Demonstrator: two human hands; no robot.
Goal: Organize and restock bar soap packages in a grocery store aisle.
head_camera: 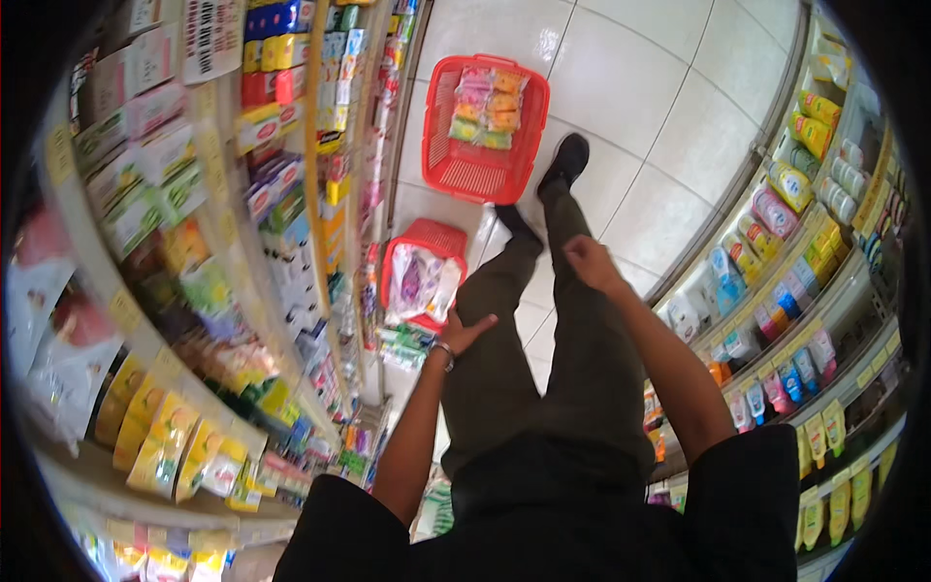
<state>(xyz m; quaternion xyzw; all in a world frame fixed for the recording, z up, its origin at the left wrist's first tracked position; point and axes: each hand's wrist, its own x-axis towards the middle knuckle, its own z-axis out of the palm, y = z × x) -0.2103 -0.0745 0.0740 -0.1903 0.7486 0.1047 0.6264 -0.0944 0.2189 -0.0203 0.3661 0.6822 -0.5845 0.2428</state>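
My left hand is over my left thigh, thumb and fingers apart, with nothing in it. Just beyond its fingertips is a smaller red plastic basket holding white and purple plastic packs. My right hand hovers above my right lower leg, its fingers curled in, and no object shows in it. Ahead of my feet, a larger red plastic basket sits on the tiled floor. Pink, orange and green packets lie in rows inside it, towards its far end.
A tall shelf of boxed soaps and pouches runs along my left. On my right, a lower shelf carries bottles and tubes. Green-and-white packs lie beside the smaller basket. White floor tiles stretch ahead between the shelves.
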